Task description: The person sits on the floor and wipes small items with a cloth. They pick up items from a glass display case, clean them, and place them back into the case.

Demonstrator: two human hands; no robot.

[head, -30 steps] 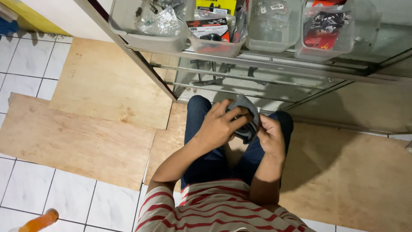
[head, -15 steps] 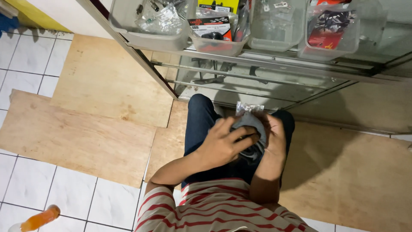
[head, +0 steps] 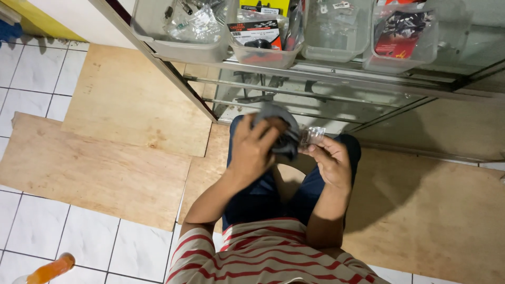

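Overhead, left hand [head: 252,150] grip clenched on one dark cloth [head: 279,131], right hand [head: 331,160] grip pinching one clear packet [head: 311,135], four bins [head: 184,50] above.

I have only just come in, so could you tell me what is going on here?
A person in a red-and-white striped shirt stands before a glass shelf of clear plastic bins. The left hand presses a dark grey cloth against a small clear plastic packet, which the right hand pinches in its fingers.

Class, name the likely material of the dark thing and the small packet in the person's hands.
Dark thing: likely soft grey cloth, matte, bunched under the left hand. Packet: clear, shiny, crinkled plastic film, pinched by the right hand.
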